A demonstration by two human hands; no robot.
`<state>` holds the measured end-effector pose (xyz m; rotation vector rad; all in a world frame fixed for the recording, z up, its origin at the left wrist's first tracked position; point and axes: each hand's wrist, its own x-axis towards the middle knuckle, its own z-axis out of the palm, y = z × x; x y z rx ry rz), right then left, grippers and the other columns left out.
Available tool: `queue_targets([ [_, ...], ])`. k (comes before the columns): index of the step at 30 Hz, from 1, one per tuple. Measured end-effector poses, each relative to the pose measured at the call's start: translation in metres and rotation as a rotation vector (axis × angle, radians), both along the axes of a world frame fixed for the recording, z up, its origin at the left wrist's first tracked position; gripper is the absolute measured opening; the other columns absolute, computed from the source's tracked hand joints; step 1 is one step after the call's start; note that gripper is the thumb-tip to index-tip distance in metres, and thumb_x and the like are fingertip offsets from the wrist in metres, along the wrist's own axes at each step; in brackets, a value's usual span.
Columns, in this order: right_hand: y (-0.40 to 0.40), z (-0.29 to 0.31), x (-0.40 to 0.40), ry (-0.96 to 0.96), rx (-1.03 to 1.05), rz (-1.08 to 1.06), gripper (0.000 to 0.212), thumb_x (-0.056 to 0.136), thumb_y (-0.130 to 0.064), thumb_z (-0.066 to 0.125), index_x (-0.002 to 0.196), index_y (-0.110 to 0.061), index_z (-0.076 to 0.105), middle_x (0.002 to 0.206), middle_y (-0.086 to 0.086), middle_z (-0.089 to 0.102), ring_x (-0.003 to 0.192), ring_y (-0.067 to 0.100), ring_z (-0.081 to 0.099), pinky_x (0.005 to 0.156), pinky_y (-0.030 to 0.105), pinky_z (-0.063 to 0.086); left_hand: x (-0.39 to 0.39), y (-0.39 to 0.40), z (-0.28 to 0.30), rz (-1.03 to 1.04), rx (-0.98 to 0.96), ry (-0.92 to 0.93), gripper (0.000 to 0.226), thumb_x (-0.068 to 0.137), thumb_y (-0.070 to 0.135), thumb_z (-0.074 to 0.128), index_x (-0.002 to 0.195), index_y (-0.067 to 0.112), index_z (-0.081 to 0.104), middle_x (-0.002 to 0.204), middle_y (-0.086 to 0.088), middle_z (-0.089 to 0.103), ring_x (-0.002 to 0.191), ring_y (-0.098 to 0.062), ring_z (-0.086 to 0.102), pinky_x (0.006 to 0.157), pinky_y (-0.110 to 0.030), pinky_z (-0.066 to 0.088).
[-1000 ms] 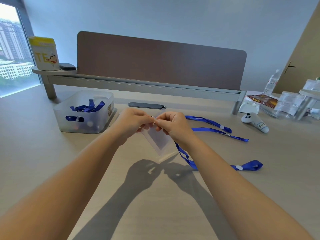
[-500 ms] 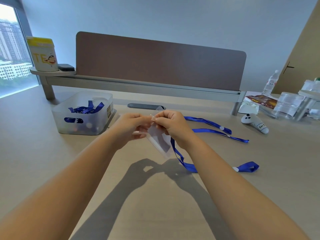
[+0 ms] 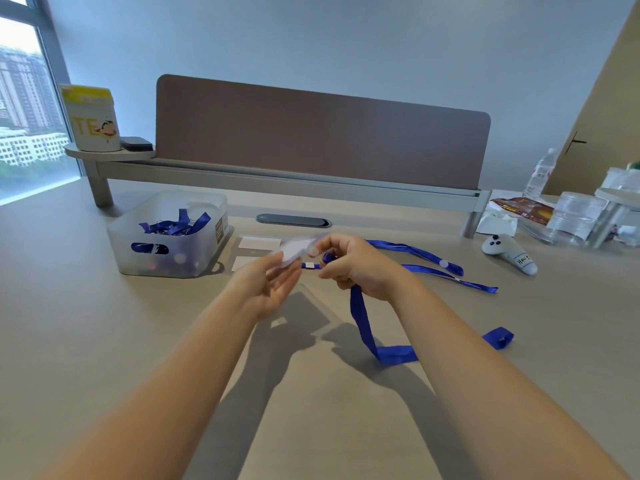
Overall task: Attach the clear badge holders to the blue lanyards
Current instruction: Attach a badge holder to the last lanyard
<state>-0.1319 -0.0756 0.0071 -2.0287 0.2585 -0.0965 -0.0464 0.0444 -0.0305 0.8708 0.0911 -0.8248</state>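
Observation:
I hold a clear badge holder (image 3: 297, 247) above the desk, tilted almost flat between my hands. My left hand (image 3: 268, 285) faces palm up, its fingertips loosely pinching the holder's lower left corner. My right hand (image 3: 356, 268) grips the blue lanyard (image 3: 362, 320) at its clip end, thumb pressed on the holder's right edge. The small metal clip (image 3: 309, 265) pokes out to the left of that hand, just under the holder. The ribbon drops from my right hand to the desk and loops away to the right.
A translucent bin (image 3: 152, 261) with several blue lanyards stands at the left. Spare clear holders (image 3: 259, 243) lie flat beside it. More blue ribbon (image 3: 420, 252), a white controller (image 3: 509, 254), plastic jars (image 3: 571, 220) and a water bottle (image 3: 540, 174) are on the right. A brown divider panel (image 3: 322, 133) closes the back.
My hands have drawn apart. The holder has swung from hanging point-down to nearly flat, my left hand has opened out, and the lanyard's clip end now shows between the hands.

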Motion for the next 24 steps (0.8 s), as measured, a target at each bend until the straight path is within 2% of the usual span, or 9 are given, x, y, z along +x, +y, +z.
queue_targets([
  [5, -0.013, -0.017, 0.002, 0.044, -0.395, -0.281, 0.031, 0.087, 0.001, 0.048, 0.117, -0.006, 0.049, 0.101, 0.004, 0.047, 0.084, 0.017, 0.047, 0.066, 0.025, 0.042, -0.002, -0.003, 0.016, 0.215, 0.165, -0.224, 0.017, 0.087, -0.001, 0.049, 0.104, -0.003, 0.049, 0.081, -0.012, 0.056, 0.066, -0.020, 0.060, 0.038, -0.021, 0.054],
  [7, -0.021, -0.022, 0.000, 0.001, -0.503, -0.465, 0.022, 0.087, -0.009, 0.051, 0.109, -0.007, 0.051, 0.098, 0.006, 0.049, 0.085, 0.019, 0.047, 0.066, 0.030, 0.042, -0.003, -0.002, 0.019, 0.282, 0.200, -0.276, 0.024, 0.087, 0.000, 0.050, 0.111, -0.002, 0.047, 0.087, -0.012, 0.058, 0.066, -0.020, 0.063, 0.045, -0.023, 0.056],
  [9, -0.029, -0.023, -0.004, 0.027, -0.616, -0.624, 0.015, 0.086, -0.023, 0.055, 0.089, -0.010, 0.048, 0.083, 0.006, 0.048, 0.076, 0.021, 0.046, 0.050, 0.027, 0.032, -0.003, -0.001, 0.023, 0.337, 0.233, -0.329, 0.027, 0.088, 0.001, 0.050, 0.114, 0.000, 0.047, 0.093, -0.012, 0.058, 0.066, -0.020, 0.064, 0.047, -0.022, 0.056],
  [12, -0.035, -0.020, -0.013, 0.177, -0.698, -0.657, 0.039, 0.090, -0.039, 0.046, 0.066, -0.009, 0.044, 0.058, 0.001, 0.044, 0.056, 0.019, 0.043, 0.047, 0.025, 0.028, -0.006, 0.000, 0.027, 0.381, 0.257, -0.385, 0.030, 0.087, 0.001, 0.051, 0.116, 0.001, 0.046, 0.102, -0.012, 0.057, 0.064, -0.019, 0.063, 0.038, -0.016, 0.053],
  [14, -0.032, -0.016, -0.017, 0.169, -0.378, -0.614, 0.040, 0.094, -0.033, 0.036, 0.069, -0.006, 0.052, 0.055, 0.001, 0.049, 0.050, 0.015, 0.044, 0.050, 0.026, 0.035, -0.007, 0.000, 0.027, 0.382, 0.249, -0.411, 0.030, 0.087, 0.001, 0.050, 0.117, 0.002, 0.046, 0.103, -0.011, 0.057, 0.065, -0.019, 0.064, 0.038, -0.015, 0.052],
  [16, -0.026, -0.015, -0.017, 0.085, 0.147, -0.579, 0.034, 0.096, -0.020, 0.030, 0.083, -0.004, 0.057, 0.065, 0.006, 0.058, 0.054, 0.015, 0.052, 0.052, 0.023, 0.043, -0.010, -0.001, 0.028, 0.385, 0.247, -0.411, 0.031, 0.087, 0.002, 0.051, 0.118, 0.003, 0.046, 0.103, -0.010, 0.057, 0.067, -0.019, 0.064, 0.039, -0.015, 0.053],
  [19, -0.026, -0.020, -0.015, -0.227, 0.794, -0.507, 0.025, 0.091, -0.006, 0.027, 0.082, -0.006, 0.050, 0.088, 0.009, 0.058, 0.075, 0.020, 0.058, 0.078, 0.033, 0.048, -0.012, 0.000, 0.026, 0.374, 0.217, -0.390, 0.025, 0.088, 0.000, 0.049, 0.112, 0.000, 0.046, 0.092, -0.010, 0.057, 0.067, -0.020, 0.063, 0.042, -0.018, 0.054],
  [21, -0.031, -0.023, -0.014, -0.393, 1.059, -0.502, 0.025, 0.089, -0.006, 0.028, 0.073, -0.010, 0.046, 0.090, 0.008, 0.057, 0.082, 0.020, 0.056, 0.084, 0.034, 0.041, -0.013, 0.002, 0.022, 0.360, 0.201, -0.364, 0.012, 0.088, -0.002, 0.048, 0.099, 0.000, 0.049, 0.079, -0.007, 0.056, 0.066, -0.020, 0.062, 0.045, -0.021, 0.055],
  [24, -0.046, -0.027, -0.011, -0.519, 1.219, -0.633, 0.021, 0.093, -0.013, 0.034, 0.080, -0.008, 0.050, 0.082, 0.007, 0.059, 0.075, 0.017, 0.057, 0.066, 0.027, 0.044, -0.009, 0.007, 0.010, 0.365, 0.202, -0.270, 0.015, 0.088, -0.003, 0.048, 0.102, -0.001, 0.050, 0.078, -0.010, 0.056, 0.065, -0.021, 0.061, 0.054, -0.028, 0.057],
])
